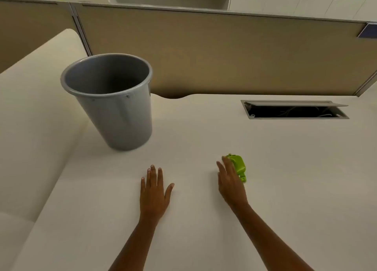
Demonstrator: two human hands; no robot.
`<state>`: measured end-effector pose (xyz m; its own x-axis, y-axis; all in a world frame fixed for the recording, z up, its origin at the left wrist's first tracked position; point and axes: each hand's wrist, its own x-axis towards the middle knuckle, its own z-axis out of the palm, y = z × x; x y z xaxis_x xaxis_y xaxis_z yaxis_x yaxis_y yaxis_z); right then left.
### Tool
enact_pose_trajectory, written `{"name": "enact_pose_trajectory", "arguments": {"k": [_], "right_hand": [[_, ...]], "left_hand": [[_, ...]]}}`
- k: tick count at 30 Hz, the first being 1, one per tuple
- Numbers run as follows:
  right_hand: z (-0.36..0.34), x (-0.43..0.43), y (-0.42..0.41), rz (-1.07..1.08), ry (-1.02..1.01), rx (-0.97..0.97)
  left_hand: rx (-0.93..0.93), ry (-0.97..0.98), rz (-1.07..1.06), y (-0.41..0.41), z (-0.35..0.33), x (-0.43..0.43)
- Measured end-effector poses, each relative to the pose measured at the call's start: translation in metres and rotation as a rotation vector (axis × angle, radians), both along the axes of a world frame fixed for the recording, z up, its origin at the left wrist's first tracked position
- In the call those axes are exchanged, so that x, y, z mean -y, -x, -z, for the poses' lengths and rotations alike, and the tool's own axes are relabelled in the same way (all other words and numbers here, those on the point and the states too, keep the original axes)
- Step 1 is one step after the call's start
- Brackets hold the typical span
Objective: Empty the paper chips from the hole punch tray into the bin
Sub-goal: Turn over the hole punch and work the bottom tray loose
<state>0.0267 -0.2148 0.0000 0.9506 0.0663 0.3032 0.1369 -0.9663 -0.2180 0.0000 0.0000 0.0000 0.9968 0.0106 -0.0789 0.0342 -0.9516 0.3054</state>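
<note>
Punch sat on the desk, right of centre, near the front edge and well apart from the bin. Small, glossy lime-green plastic, rounded humped top; its tray wasn't visible, hidden under the body or behind the hand.

Right hand was against the punch's left side, fingers extended and only loosely curved; whether it had actually closed on the punch couldn't be told. Left hand lay flat on the desk, fingers spread, holding nothing.

Progress: looked like the very start. Punch not lifted, tray not off, no chips seen anywhere. Bin interior was dark, contents not discernible. Left to do: pick up, carry over, open the tray, tip.

Bin was grey, smooth plastic, tapered round with a rolled rim, standing upright on the desk to the left. Desk was matte off-white laminate.
</note>
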Motion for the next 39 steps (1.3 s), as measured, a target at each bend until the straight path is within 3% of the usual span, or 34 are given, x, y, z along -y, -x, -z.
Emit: {"name": "enact_pose_trajectory", "arguments": {"k": [2, 7, 11, 15, 17, 20, 22, 26, 30, 39], "right_hand": [[-0.006, 0.011, -0.005, 0.116, -0.12, -0.004], [-0.018, 0.031, -0.016, 0.49, -0.543, -0.229], [-0.027, 0.035, -0.025, 0.632, -0.831, -0.346], [-0.03, 0.03, -0.024, 0.657, -1.015, -0.368], [-0.034, 0.024, -0.019, 0.645, -1.258, -0.402], [-0.045, 0.012, -0.005, 0.603, -1.645, -0.611], [-0.052, 0.003, 0.005, 0.578, -1.781, -0.803], [-0.058, -0.01, 0.021, 0.572, -1.952, -1.089], [-0.058, -0.022, 0.031, 0.535, -2.012, -1.226], [-0.052, -0.026, 0.036, 0.398, -2.096, -1.351]], "left_hand": [[0.004, 0.033, -0.009, 0.0, -0.006, 0.003], [0.058, -0.037, 0.048, -0.001, -0.013, 0.009], [0.074, 0.044, 0.039, -0.003, -0.008, 0.014], [0.159, 0.305, -0.037, -0.007, -0.007, 0.017], [0.183, 0.514, -0.065, -0.007, -0.015, 0.022], [0.105, 0.769, -0.055, -0.007, -0.026, 0.027], [0.024, 0.865, -0.033, -0.008, -0.032, 0.027], [-0.174, 1.088, -0.04, -0.007, -0.042, 0.027], [-0.32, 1.193, -0.021, -0.002, -0.044, 0.024], [-0.331, 1.243, -0.104, 0.006, -0.042, 0.028]]}}
